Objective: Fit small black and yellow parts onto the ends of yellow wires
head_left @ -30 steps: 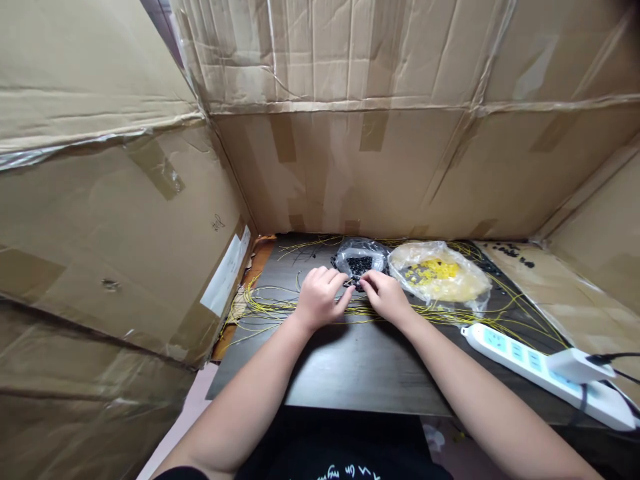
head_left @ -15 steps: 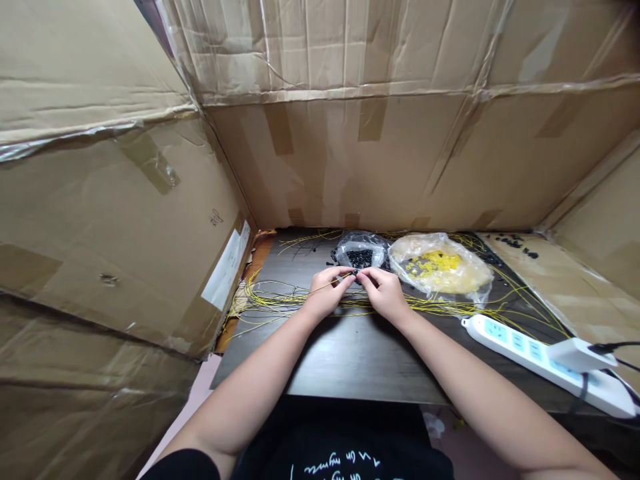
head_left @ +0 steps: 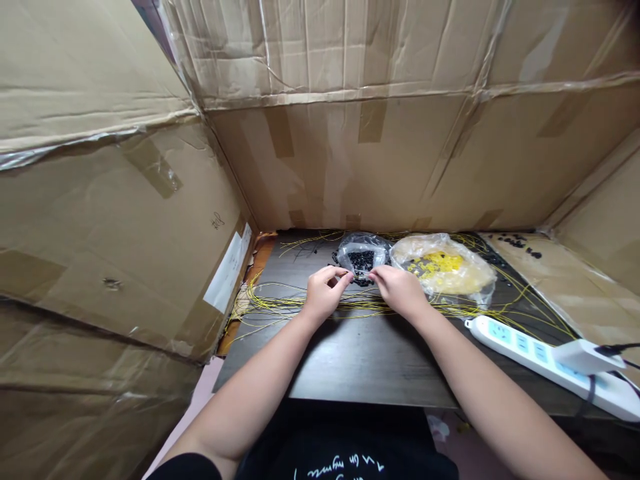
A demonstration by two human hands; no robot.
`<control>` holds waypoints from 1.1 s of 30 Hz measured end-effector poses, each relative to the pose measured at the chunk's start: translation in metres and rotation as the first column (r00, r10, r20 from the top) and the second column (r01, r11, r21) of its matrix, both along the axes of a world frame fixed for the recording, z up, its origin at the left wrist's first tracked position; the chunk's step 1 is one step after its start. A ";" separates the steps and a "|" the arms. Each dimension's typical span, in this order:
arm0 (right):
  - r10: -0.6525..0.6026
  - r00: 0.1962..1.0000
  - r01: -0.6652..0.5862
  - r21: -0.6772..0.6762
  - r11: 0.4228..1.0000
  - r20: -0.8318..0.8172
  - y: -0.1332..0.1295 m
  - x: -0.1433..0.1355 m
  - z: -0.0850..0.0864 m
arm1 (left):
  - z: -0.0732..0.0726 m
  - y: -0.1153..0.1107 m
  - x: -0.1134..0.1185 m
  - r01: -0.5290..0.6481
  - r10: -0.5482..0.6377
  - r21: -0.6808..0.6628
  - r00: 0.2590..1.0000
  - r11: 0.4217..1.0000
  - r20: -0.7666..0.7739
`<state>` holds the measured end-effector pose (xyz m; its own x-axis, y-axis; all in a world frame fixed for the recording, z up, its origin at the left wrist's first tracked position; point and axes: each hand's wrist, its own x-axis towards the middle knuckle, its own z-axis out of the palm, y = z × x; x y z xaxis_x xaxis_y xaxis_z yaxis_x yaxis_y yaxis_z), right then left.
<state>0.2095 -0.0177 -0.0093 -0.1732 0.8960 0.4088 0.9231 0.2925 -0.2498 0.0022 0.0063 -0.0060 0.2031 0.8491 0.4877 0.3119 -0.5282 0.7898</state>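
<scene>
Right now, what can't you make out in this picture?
In the head view:
- What the left hand pinches: too small.
- What the right hand pinches: too small.
- Writing on the white paper: too faint.
- The power strip's cable: cut off by the right edge.

Cardboard panels (head_left: 390,167), taped at the joints, enclose the far, left and right sides; a white paper sheet (head_left: 229,268) adheres at left. Near right: power strip (head_left: 530,353) bearing a white plug adapter (head_left: 585,357).
</scene>
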 end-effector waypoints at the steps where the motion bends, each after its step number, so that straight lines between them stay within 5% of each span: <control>1: -0.043 0.998 0.044 -0.019 0.999 0.038 0.000 0.003 0.002 | 0.000 0.000 0.000 -0.010 0.010 0.005 1.000 1.000 0.001; 11: -0.306 0.921 0.343 -0.132 0.930 0.240 0.003 0.028 0.012 | 0.003 -0.001 -0.004 -0.051 0.051 0.006 0.997 0.999 0.058; 18: -0.350 0.886 0.417 -0.195 0.888 0.304 0.003 0.034 0.010 | 0.008 -0.006 -0.002 -0.061 0.057 0.073 0.997 0.995 0.056; 20: -0.342 0.889 0.394 -0.125 0.911 0.305 0.002 0.033 0.012 | 0.007 -0.005 -0.002 -0.082 0.078 0.086 0.996 0.993 0.053; 22: -0.357 0.906 0.347 0.082 0.934 0.229 -0.002 0.029 0.016 | 0.006 -0.002 -0.003 -0.121 0.116 0.090 0.992 0.989 0.058; 24: -0.312 0.947 0.263 0.370 0.891 0.079 -0.010 0.018 0.021 | 0.004 0.000 -0.003 -0.165 0.161 0.082 0.985 0.983 0.061; 27: 0.030 0.998 -0.063 0.657 0.751 0.061 -0.028 -0.016 0.027 | 0.001 0.002 -0.002 -0.197 0.196 0.079 0.980 0.977 0.028; 30: 0.373 0.893 -0.445 0.605 0.660 0.251 -0.044 -0.062 0.027 | -0.001 0.001 -0.002 -0.203 0.207 0.089 0.978 0.975 -0.030; 33: 0.425 0.875 -0.482 0.485 0.730 0.231 -0.046 -0.096 0.025 | -0.001 0.000 -0.004 -0.156 0.168 0.106 0.979 0.982 -0.115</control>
